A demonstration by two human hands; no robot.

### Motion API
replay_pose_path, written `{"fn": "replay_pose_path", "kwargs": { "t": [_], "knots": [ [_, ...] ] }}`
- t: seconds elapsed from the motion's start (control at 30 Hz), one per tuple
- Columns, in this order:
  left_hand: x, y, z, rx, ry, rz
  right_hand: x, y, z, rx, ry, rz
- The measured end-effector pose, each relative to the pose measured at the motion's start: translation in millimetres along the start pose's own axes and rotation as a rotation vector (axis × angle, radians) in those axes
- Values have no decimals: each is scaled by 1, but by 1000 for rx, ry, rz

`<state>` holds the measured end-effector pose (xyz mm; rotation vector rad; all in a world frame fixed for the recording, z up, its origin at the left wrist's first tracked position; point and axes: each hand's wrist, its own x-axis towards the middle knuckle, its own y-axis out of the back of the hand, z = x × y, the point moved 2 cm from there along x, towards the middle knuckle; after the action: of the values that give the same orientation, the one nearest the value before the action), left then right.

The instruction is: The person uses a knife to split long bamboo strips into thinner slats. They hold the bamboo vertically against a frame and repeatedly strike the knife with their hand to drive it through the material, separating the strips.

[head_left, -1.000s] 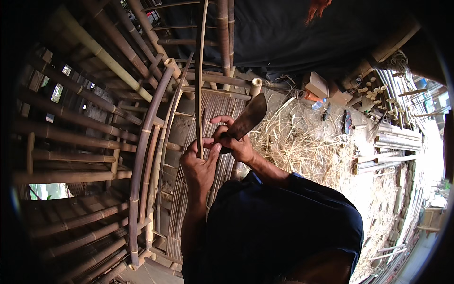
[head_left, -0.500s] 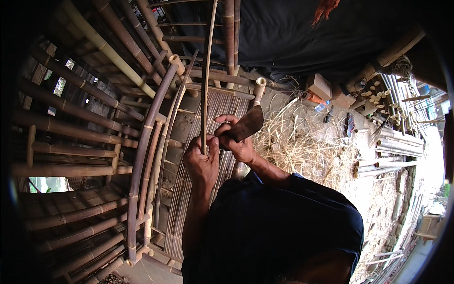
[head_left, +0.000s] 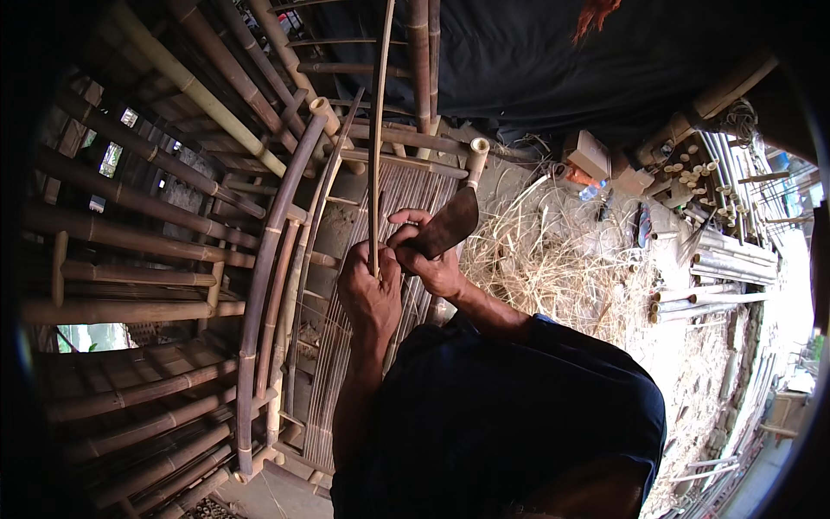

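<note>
My left hand (head_left: 370, 292) grips a long thin bamboo strip (head_left: 378, 130) near its lower end; the strip runs straight up out of the top of the picture. My right hand (head_left: 432, 259) is closed on the handle of a broad dark knife (head_left: 447, 227), whose blade points up and to the right. Both hands meet just above a slatted bamboo panel (head_left: 380, 363), the knife next to the strip.
A curved bamboo frame (head_left: 268, 285) of thick poles surrounds the panel at left. Dry shavings (head_left: 553, 259) pile on the ground at right. Cut bamboo sticks (head_left: 718, 268), a small box (head_left: 590, 154) and tools lie further right. A dark tarp (head_left: 553, 60) hangs above.
The strip has shifted a little to the right and stands more upright. The knife blade has dropped closer to my left hand. Both hands stay together.
</note>
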<state>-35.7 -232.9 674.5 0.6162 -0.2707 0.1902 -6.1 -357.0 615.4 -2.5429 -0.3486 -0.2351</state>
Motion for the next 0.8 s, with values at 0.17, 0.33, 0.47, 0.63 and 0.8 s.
{"fn": "replay_pose_path", "kwargs": {
  "t": [0.17,0.33,0.47,0.63,0.8],
  "knots": [
    [1,0,1,15,-18,1,0,-2,-2,15,-1,17],
    [0,-3,0,1,-5,34,0,-5,0,81,-7,26],
    [1,-4,-2,-12,-29,48,1,-6,1,44,7,48],
    [0,-3,-2,-28,-8,31,0,-5,1,52,-1,50],
    [-4,-3,-8,-58,34,24,1,-3,3,75,19,115]
  ]
}}
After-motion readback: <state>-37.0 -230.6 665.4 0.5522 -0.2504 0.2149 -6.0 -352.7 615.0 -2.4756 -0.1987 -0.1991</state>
